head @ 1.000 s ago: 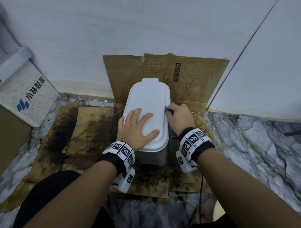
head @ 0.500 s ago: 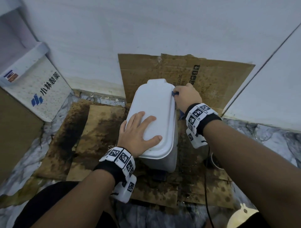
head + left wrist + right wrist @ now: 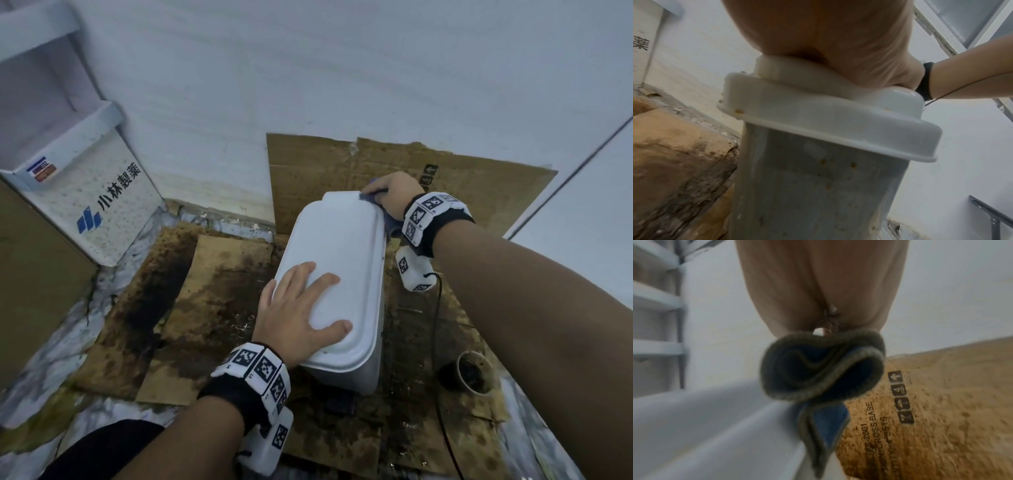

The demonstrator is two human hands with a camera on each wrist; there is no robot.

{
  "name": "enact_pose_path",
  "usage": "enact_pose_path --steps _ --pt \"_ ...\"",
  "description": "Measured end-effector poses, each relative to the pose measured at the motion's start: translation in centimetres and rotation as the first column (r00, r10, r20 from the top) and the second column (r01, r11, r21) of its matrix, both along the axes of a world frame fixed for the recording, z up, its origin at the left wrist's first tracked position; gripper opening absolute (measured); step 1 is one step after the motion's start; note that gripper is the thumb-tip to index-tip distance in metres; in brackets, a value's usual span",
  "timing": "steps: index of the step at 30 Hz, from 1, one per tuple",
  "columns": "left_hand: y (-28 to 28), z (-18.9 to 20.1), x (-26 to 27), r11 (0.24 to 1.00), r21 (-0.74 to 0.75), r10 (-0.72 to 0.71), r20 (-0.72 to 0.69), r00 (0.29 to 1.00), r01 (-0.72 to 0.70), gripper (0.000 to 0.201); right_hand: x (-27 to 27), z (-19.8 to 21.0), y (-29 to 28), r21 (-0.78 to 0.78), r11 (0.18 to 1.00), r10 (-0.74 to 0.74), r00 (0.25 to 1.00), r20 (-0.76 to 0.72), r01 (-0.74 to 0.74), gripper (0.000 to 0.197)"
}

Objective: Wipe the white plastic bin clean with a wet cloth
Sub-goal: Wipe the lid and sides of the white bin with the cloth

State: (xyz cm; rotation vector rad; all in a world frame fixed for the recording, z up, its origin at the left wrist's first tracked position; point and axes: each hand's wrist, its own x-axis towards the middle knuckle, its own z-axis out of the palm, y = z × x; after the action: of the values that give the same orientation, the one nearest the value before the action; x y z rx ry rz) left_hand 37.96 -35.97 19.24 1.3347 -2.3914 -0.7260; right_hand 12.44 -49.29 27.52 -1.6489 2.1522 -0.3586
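Wiping along the far right rim of the white plastic bin (image 3: 337, 260) is the step in hand, and it looks partly done. The bin stands with its lid closed on stained cardboard (image 3: 219, 274) spread over the floor, close to the wall. The left hand (image 3: 298, 311) lies flat on the near end of the lid, fingers spread and straight, pressing down to steady it. The right hand (image 3: 394, 193) is curled round a bunched blue cloth (image 3: 822, 368), holding it against the lid's far corner edge. To do this well, keep the left palm's weight on the lid so the bin cannot slide, and draw the cloth along the lip in one continuous pass. The left wrist view shows brown specks on the bin's front wall below the rim, which likely need attention next.
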Motion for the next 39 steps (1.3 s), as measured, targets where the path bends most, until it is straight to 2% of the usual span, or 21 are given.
enact_pose_path --steps 4,8,14,17,20,25,32,39 --pt "0.0 0.0 0.1 1.0 0.003 -0.001 -0.002 1.0 0.001 0.069 -0.1 0.1 0.5 -0.035 0.999 -0.027 0.994 0.102 0.031 0.035" --pt "-0.3 -0.2 0.3 1.0 0.009 0.0 -0.016 1.0 0.0 0.068 0.0 -0.6 1.1 0.008 0.999 -0.047 0.989 0.143 0.047 0.029" --pt "0.0 -0.1 0.0 1.0 0.013 -0.002 -0.025 1.0 0.003 0.069 1.2 -1.1 3.8 0.072 0.997 -0.011 0.993 -0.121 0.02 0.037" --pt "0.2 0.0 -0.2 1.0 0.009 0.0 -0.01 1.0 0.0 0.07 1.9 -1.0 6.0 0.05 0.997 -0.058 0.995 -0.085 0.062 0.027" --pt "0.3 0.1 -0.5 1.0 0.002 0.011 0.006 1.0 -0.011 0.072 2.6 -1.3 8.2 0.024 0.995 -0.091 0.994 -0.068 0.092 0.027" --pt "0.4 0.2 -0.8 1.0 -0.002 0.022 0.019 1.0 -0.021 0.073 4.4 -1.7 11.6 0.016 0.997 -0.074 0.989 -0.128 0.077 0.016" --pt "0.7 0.1 -1.1 0.999 -0.024 0.029 0.016 0.999 -0.029 0.072 6.4 -1.6 16.5 0.022 1.0 -0.006 0.988 -0.156 0.01 0.028" --pt "0.8 0.0 -1.4 0.999 -0.025 0.04 0.043 0.998 -0.039 0.074 8.1 -1.2 20.5 0.036 0.998 0.061 0.985 -0.164 -0.055 0.022"
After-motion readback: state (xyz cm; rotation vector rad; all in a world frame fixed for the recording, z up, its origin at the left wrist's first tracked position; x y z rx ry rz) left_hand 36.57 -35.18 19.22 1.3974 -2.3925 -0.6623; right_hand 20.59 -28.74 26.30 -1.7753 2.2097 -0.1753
